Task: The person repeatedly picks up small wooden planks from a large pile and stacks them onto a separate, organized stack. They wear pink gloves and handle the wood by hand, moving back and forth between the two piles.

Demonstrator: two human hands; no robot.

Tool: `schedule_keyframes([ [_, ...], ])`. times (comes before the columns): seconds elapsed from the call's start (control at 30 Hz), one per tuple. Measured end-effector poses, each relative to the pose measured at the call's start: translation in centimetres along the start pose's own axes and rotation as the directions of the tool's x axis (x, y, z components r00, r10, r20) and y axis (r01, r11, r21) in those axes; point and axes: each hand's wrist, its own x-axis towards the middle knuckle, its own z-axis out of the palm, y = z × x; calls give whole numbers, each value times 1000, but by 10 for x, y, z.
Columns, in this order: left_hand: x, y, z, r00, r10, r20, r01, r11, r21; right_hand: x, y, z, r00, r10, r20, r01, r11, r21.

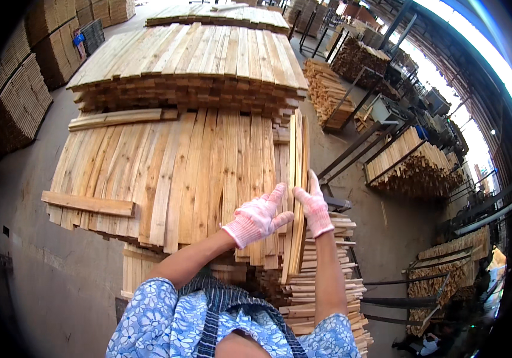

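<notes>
Both my hands wear pale pink-and-white knit gloves. A few narrow wooden boards [297,161] stand on edge, pressed together, along the right side of a layer of flat planks [196,173]. My left hand [258,217] is just left of these boards, fingers spread and nothing in its grasp, its fingertips close to them. On their other side, my right hand [313,207] lies against the boards with fingers stretched out and the thumb toward their near faces. Whether its palm presses on them is partly hidden.
One loose board [89,203] lies across the layer's near left. More boards [115,119] lie across its far edge, before a higher plank stack [190,59]. Thin slats [321,292] are piled at lower right. Metal rails [357,149] and other lumber stacks [414,161] stand farther right.
</notes>
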Motion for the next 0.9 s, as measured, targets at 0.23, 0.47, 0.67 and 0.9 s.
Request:
schedule_keyframes([
  [0.23,-80,-31,112,899,432,-66,-378,845,377,35,65,23,988,74,-134,-153,555,-818],
  [0.47,-75,-31,127,912,403,-80,-332,838,433,39,48,75,990,92,-103,-136,523,-841],
  [0.67,-68,-24,120,870,461,-175,-358,834,420,39,75,25,999,-37,-14,16,696,-718],
  [0.9,-63,-36,139,753,647,-117,-535,707,463,40,111,-3,993,-117,-3,63,554,-830],
])
